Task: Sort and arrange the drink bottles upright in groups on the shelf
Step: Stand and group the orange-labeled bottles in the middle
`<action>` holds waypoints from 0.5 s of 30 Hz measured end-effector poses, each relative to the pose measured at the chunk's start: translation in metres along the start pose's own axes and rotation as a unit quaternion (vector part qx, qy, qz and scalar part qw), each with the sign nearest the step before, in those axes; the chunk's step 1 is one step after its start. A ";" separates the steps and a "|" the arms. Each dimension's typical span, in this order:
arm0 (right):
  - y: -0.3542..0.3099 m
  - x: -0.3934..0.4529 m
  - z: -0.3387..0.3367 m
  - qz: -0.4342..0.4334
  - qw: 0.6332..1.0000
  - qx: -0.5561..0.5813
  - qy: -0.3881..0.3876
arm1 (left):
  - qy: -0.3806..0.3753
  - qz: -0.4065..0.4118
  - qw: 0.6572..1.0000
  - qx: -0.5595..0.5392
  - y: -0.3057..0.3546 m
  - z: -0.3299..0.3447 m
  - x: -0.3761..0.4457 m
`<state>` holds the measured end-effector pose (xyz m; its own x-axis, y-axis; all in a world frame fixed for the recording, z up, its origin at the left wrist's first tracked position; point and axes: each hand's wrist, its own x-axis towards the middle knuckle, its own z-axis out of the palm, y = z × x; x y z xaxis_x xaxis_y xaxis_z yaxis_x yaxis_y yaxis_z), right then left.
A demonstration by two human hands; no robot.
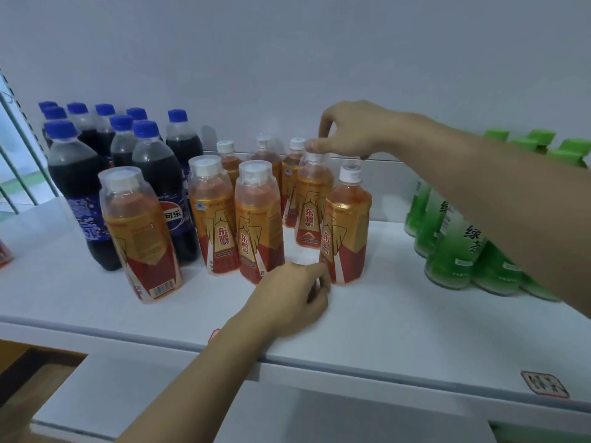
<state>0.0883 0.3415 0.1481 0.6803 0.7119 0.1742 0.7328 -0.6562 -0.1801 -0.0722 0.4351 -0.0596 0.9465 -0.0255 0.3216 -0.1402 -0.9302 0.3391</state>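
Several orange energy-drink bottles (258, 219) with gold and red labels stand upright in the middle of the white shelf (383, 314). My right hand (348, 129) pinches the top of one orange bottle (311, 199) in the second row. My left hand (294, 295) rests low on the shelf, its fingertips touching the base of the front right orange bottle (347, 228). Dark cola bottles (80, 187) with blue caps stand grouped at the left. Green tea bottles (454, 251) stand at the right, partly hidden by my right forearm.
The white back wall (287, 59) rises behind the bottles. A label sticker (545, 383) sits on the shelf's front edge at the right. A lower shelf (160, 394) shows beneath. Part of a red item (4, 254) lies at the far left.
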 end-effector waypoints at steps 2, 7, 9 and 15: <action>-0.003 0.019 0.010 0.035 0.999 -0.001 -0.037 | -0.002 -0.006 1.000 -0.002 0.000 0.000 0.000; -0.008 0.040 0.032 0.014 0.996 -0.030 -0.086 | -0.005 -0.014 1.000 0.000 -0.001 -0.001 0.000; -0.007 0.040 0.032 0.001 0.998 -0.034 -0.058 | -0.007 -0.014 1.000 -0.005 0.000 -0.002 0.002; 0.017 0.039 0.025 0.034 0.998 -0.003 -0.055 | -0.025 -0.006 0.999 0.041 0.004 0.000 0.010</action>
<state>0.1266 0.3641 0.1273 0.7233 0.6884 0.0543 0.6850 -0.7053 -0.1823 -0.0629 0.4313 -0.0547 0.9616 -0.0299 0.2727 -0.1057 -0.9576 0.2679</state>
